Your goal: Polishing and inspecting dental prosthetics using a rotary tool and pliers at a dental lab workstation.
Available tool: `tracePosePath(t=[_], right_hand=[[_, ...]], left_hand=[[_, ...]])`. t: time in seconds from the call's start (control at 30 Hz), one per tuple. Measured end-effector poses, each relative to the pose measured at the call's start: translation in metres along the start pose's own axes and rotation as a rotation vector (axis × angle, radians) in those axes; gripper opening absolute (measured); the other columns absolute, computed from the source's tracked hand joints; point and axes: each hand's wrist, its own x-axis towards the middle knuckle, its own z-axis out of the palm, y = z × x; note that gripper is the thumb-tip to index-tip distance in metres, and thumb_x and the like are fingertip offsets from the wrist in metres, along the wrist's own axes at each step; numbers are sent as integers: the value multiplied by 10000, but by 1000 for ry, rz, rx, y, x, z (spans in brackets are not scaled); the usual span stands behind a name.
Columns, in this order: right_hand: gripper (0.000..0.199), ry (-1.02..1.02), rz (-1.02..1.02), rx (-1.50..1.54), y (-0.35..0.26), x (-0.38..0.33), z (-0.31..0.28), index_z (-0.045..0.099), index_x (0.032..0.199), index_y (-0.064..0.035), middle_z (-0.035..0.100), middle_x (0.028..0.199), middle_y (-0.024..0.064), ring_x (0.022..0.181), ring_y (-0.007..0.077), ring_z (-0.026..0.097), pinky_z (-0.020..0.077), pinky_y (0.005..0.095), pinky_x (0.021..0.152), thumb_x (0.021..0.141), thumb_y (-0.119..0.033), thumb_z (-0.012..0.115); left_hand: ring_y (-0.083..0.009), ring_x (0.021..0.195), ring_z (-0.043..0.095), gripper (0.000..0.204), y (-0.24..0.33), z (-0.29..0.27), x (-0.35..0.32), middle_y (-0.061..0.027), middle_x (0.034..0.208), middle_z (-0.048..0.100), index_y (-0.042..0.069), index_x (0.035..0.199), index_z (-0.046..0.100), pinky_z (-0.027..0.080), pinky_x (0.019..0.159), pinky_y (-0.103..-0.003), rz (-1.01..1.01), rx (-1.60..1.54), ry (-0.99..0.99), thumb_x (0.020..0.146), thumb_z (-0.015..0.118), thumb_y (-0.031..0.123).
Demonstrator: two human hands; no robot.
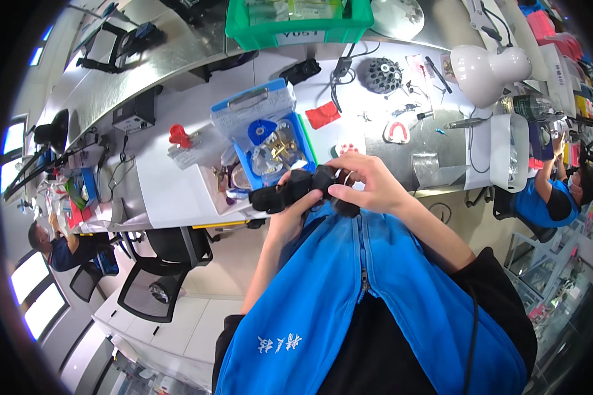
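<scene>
Both hands hold a black device [290, 189] close to my chest, just off the front edge of the white bench [178, 191]. My left hand [290, 214] grips it from below, mostly hidden under it. My right hand [362, 184] closes over its right end with thumb and fingers. Just beyond the hands lies an open blue case [270, 135] with a metal dental articulator and a blue part inside. A pink-and-white dental cast [396, 131] rests farther right on the bench.
A green crate [296, 23] stands at the back. A white lamp [487, 69], a round black bur holder [383, 74], a red cloth [323, 115] and a red clip [181, 136] sit on the bench. Co-workers sit at far right [553, 194] and far left [59, 247]. Black chair [158, 276] below left.
</scene>
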Motion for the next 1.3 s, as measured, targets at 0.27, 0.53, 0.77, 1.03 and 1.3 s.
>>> tracePosePath(t=[0.27, 0.53, 0.77, 1.03, 1.3], right_hand=[[286, 434, -233, -655, 57, 168, -40, 667, 1101, 37, 670, 1035, 251, 924, 378, 691, 558, 477, 764, 871, -126, 623], [379, 287, 225, -1019, 99, 274, -40, 550, 1211, 61, 563, 1177, 320, 975, 461, 682, 590, 458, 839, 962, -221, 597], [188, 293, 230, -964, 91, 269, -59, 689, 984, -18, 713, 998, 184, 950, 386, 690, 571, 428, 784, 833, -128, 675], [319, 246, 66, 159, 37, 112, -37, 671, 1152, 9, 667, 859, 40, 684, 106, 624, 484, 230, 599, 847, -65, 614], [342, 33, 419, 600, -19, -11, -2, 664, 1181, 26, 656, 930, 41, 655, 58, 588, 425, 156, 546, 883, -75, 528]], left_hand=[[-191, 1044, 615, 652, 1, -18, 6, -55, 1089, 586, 74, 1264, 478, 514, 946, -372, 117, -207, -49, 726, 823, -59], [-215, 1076, 626, 709, 4, -25, 13, -116, 1176, 657, 99, 1237, 479, 509, 962, -380, 168, -120, -95, 675, 906, 22], [-202, 1067, 626, 706, 6, -27, 18, -107, 1159, 658, 88, 1234, 486, 510, 962, -375, 133, -105, -62, 672, 909, 24], [-158, 1018, 609, 654, -6, -29, 12, -41, 1083, 577, 88, 1259, 478, 524, 910, -324, 202, -107, -94, 734, 856, -13], [-130, 995, 605, 615, -14, -16, -11, -38, 1081, 632, 53, 1251, 547, 512, 892, -300, 342, 370, -156, 749, 901, 98]])
